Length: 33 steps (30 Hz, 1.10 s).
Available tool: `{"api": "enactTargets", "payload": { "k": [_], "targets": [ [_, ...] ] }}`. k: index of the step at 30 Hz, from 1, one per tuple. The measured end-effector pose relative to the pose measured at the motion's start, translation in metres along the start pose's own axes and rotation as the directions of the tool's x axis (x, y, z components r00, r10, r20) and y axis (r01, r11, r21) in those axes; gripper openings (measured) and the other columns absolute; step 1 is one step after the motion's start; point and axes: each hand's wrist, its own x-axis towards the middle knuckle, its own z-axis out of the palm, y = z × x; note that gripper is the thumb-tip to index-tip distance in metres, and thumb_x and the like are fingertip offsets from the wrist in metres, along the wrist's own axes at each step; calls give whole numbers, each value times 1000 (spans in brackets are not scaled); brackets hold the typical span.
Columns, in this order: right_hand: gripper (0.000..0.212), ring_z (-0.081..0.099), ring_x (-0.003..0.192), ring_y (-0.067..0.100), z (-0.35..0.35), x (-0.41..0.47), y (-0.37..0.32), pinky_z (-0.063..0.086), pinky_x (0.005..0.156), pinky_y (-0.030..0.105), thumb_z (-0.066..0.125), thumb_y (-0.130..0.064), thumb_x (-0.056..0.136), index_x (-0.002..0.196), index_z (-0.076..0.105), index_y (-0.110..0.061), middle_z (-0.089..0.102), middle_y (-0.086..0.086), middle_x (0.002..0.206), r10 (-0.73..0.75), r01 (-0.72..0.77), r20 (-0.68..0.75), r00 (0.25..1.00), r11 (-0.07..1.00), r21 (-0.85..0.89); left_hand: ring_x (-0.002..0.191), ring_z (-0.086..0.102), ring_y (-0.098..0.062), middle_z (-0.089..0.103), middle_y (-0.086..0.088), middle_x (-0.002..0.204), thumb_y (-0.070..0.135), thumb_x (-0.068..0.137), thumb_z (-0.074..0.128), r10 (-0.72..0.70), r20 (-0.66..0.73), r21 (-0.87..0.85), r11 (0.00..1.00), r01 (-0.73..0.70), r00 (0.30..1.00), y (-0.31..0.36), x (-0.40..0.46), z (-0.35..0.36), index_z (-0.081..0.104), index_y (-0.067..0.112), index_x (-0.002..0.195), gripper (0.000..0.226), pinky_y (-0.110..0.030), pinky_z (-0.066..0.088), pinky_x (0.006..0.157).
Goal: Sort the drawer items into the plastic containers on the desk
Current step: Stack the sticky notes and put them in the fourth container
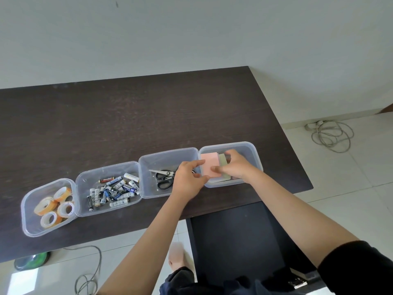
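Four clear plastic tubs sit in a row on the dark bench [127, 116]; over the rightmost tub [254, 155] both hands meet on a pale pink pad of notes [209, 163], flat and square-cornered, with a greenish pad [223, 159] just beside it; the left hand [188, 179] pinches the pink pad's near edge; the right hand [236, 166] curls over both pads; scissors [163, 177], batteries [112, 191] and tape rolls [55, 204] fill the other tubs.

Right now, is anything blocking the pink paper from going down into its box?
Nothing blocks it. Both hands, left hand and right hand, hold the pink paper pad already over the rightmost container; only a greenish pad lies beside it inside.
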Motion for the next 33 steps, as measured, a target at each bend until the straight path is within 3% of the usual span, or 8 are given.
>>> {"api": "enactTargets", "payload": {
  "k": [7,9,12,14,16,23,27,33],
  "targets": [
    [67,54,116,24,-2,-5,0,50,96,40,72,-44,79,133,42,-18,53,3,134,2,-2,-7,1000,1000,21,81,66,-14,54,-1,121,20,77,76,-8,-10,-7,1000,8,1000,0,-1,0,61,28,123,49,-34,59,80],
    [61,54,115,23,-5,-6,-2,48,93,34,67,-43,83,133,44,-15,55,3,131,-4,8,-79,997,999,46,82,66,-15,54,-1,122,20,77,77,-13,-9,-11,1000,13,1000,1,-1,0,60,28,123,49,-35,59,80],
    [35,57,95,16,-6,-7,-7,51,86,31,62,-36,88,115,57,-15,62,3,112,-37,44,-217,976,999,28,83,65,-14,54,-1,124,20,77,77,-20,-8,-17,1000,20,1000,2,-1,0,60,28,124,50,-34,59,80],
    [20,65,85,18,-4,-7,-11,57,84,38,60,-35,89,98,62,-16,69,3,100,-67,64,-160,985,998,-27,81,64,-13,54,-1,124,20,77,77,-20,-11,-10,1000,20,1000,3,0,-1,60,28,124,49,-31,59,79],
    [18,69,78,20,1,-9,-13,59,79,38,59,-34,90,96,64,-18,71,3,95,-88,81,-70,994,992,-100,80,65,-14,55,-2,123,19,77,76,-13,-14,-10,1000,13,1000,3,-1,-1,61,27,123,49,-30,58,80],
    [20,68,80,19,4,-16,-18,58,75,32,62,-29,90,105,59,-17,67,3,103,-122,113,-59,991,983,-144,83,64,-17,55,-2,121,19,77,76,-9,-12,8,1000,9,1000,5,-2,-2,61,27,122,48,-28,55,82],
    [22,64,88,21,7,-17,-21,53,71,30,60,-27,90,110,56,-17,66,5,110,-94,85,-64,994,987,-136,97,62,-19,56,-2,123,20,77,76,-8,-5,52,999,8,1000,7,-1,-3,60,26,122,48,-29,51,85],
    [44,58,109,25,6,-23,-22,47,87,32,58,-30,92,131,49,-12,60,5,123,-67,53,-196,978,996,-74,105,59,-23,55,-7,127,23,81,71,16,7,105,994,-17,1000,13,-5,-8,53,24,131,52,-30,48,86]
  ]
}}
